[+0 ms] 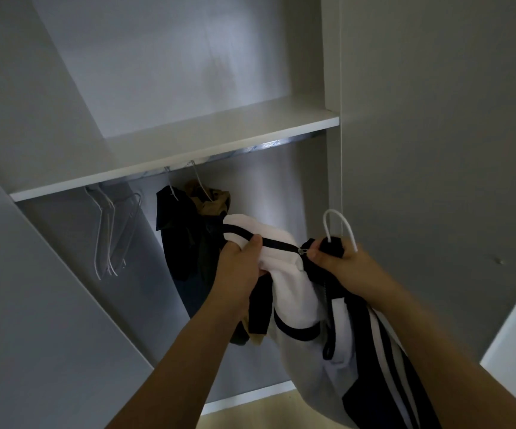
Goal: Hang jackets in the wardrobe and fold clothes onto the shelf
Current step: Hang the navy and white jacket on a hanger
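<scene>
The wardrobe [332, 57] is pale grey-white and stands open, seen from below at a tilt. One white shelf [188, 144] crosses it from lower left to upper right; its front edge is lit, and no item shows on the part of its top in view. Just beneath the shelf runs a metal rail [269, 146], mostly hidden behind the shelf's edge. From the rail hang a few bare wire hangers [111, 230] at the left, bunched together. Right of them, apart, two more hangers carry a dark jacket [182, 243] and a tan garment [210, 201], which touch each other. At the bottom, the wardrobe's pale base edge [250, 397] meets a light-coloured floor [250, 419].
</scene>
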